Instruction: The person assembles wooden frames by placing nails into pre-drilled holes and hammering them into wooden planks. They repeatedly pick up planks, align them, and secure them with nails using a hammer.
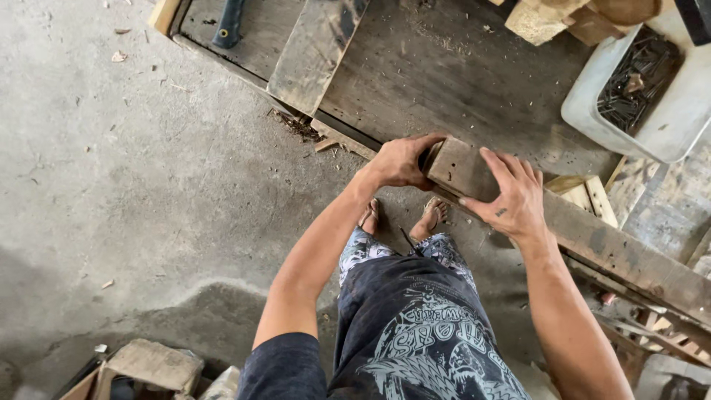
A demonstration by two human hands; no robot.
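Concrete floor, dusty and littered with chips, runs beside a worn wooden bench. At the bench's near edge sits a weathered wood block. Left hand is curled around its left end; right hand lies on top, fingers spread. A tub of dark nails stands well apart (upper right). Risk: the block could slip off the edge onto the sandalled feet directly below.
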